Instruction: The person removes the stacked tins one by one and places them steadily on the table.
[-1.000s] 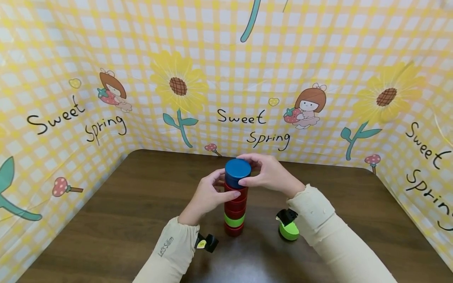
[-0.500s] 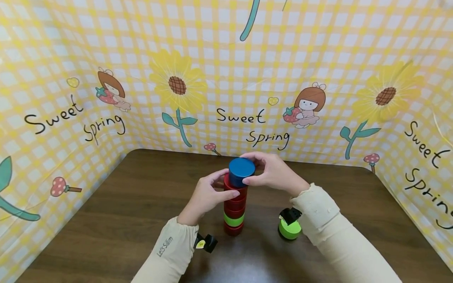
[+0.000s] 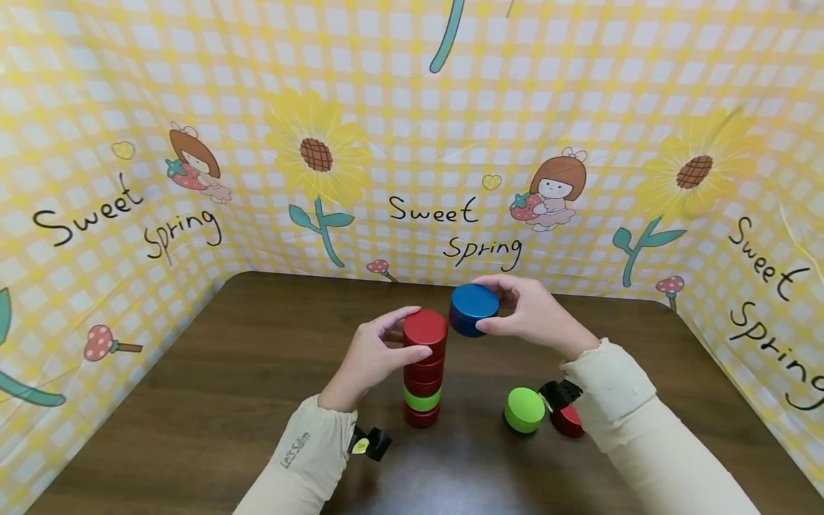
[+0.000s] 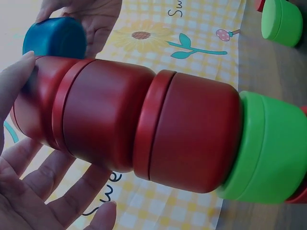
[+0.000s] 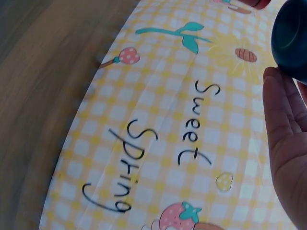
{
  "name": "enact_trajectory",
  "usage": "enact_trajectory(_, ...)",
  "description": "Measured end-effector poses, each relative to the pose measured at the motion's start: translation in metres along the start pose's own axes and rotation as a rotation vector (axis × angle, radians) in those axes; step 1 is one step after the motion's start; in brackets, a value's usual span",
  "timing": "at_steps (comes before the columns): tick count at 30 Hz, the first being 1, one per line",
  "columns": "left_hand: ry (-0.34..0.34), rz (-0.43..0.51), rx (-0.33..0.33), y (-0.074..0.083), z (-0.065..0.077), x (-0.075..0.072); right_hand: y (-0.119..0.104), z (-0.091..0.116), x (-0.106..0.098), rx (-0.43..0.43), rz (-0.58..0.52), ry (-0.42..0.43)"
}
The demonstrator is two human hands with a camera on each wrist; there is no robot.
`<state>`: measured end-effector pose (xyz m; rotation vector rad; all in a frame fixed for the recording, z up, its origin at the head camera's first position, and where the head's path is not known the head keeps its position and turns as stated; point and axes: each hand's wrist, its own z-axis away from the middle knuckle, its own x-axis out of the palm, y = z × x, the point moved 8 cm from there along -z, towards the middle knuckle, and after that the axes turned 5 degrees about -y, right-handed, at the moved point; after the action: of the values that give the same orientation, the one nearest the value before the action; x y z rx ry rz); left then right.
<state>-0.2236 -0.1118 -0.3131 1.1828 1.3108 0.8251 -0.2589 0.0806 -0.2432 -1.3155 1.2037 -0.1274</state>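
Observation:
A tall stack of lidded round tins stands on the table, several red with one green tin (image 3: 422,399) near the bottom. My left hand (image 3: 370,361) holds the top red tin (image 3: 426,330), thumb in front and fingers behind; the left wrist view shows its other fingers (image 4: 62,191) spread along the tins. To the right of the stack, my right hand (image 3: 534,320) grips a blue tin (image 3: 475,307) by its side, in the air and apart from the stack. In the right wrist view only part of that blue tin (image 5: 291,43) shows.
A loose green tin (image 3: 524,410) stands on the wooden table (image 3: 257,400) right of the stack. Beside it a red tin (image 3: 568,422) is partly hidden by the right wrist camera (image 3: 561,393). A yellow checked cloth (image 3: 438,143) walls in the back and sides.
My right hand has lifted the blue tin off the top of the stack and moved it right, uncovering the red lid. The left hand stays around the stack's top.

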Motion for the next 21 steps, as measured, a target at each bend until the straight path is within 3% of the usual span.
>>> enact_trajectory(14,0.023,-0.038,0.009,-0.002,0.001,-0.004,0.022,0.038,-0.033,0.052,0.068,0.095)
enact_trajectory(21,0.019,-0.032,-0.021,-0.004,0.002,-0.001,0.040,0.067,-0.052,0.090,0.204,0.157)
